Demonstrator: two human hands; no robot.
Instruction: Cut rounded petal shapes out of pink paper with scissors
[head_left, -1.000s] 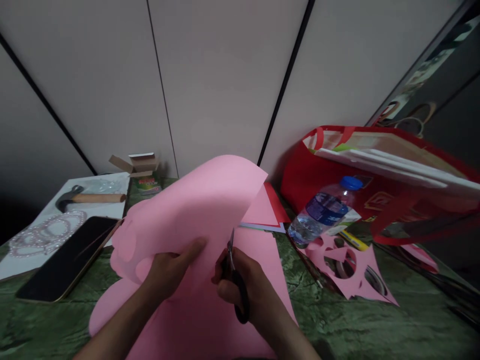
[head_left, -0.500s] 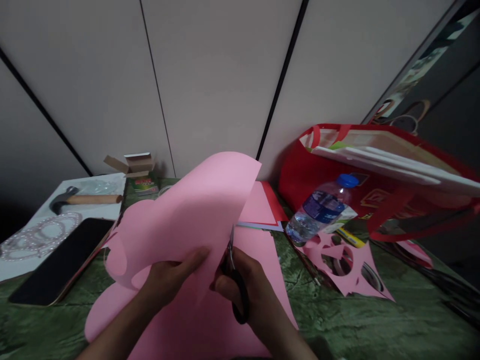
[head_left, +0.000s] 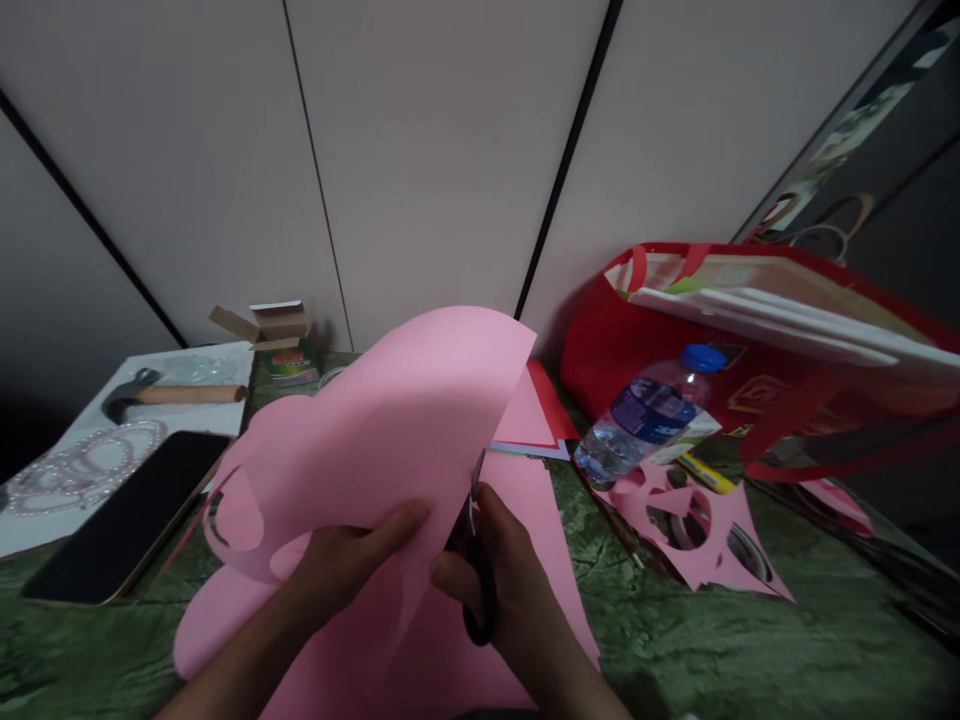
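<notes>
A large sheet of pink paper curls upward in front of me, its lower left part cut into rounded lobes. My left hand pinches its lower edge, the thumb lying on the near face and the other fingers hidden behind. In my right hand is a pair of black-handled scissors, fingers through the loops. Their blades point up and meet the right side of the sheet. Beneath both hands lies more pink paper, flat on the table.
On the left are a black phone, a hammer, beads and an opened small box. A water bottle, pink paper offcuts, a yellow cutter and a red bag stand or lie at right on the green table.
The sheet and both hands have shifted slightly right. The scissors sit a little further right along the sheet's edge, and a thin strip of paper now hangs at the left.
</notes>
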